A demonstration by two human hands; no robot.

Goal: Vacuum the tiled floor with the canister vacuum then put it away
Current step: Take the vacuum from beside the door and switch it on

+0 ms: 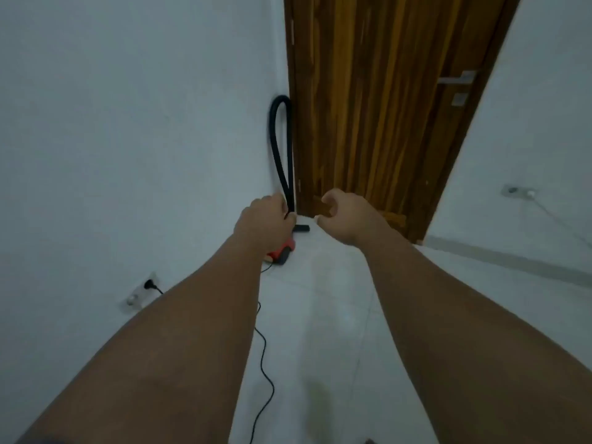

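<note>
Head view — left hand (266, 222) seemingly grips looped black hose (282, 139); right hand (344, 216) half-curled, empty.

The red canister vacuum (282, 251) sits on the pale tiled floor (336, 315) in the corner by the wall, its black hose (282, 145) looping upright — black cord (264, 357) trailing across the tiles.

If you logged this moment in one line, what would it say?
left hand: gripping looped black hose | right hand: empty, half-curled | red canister vacuum: plugged in, beside wooden door
</note>
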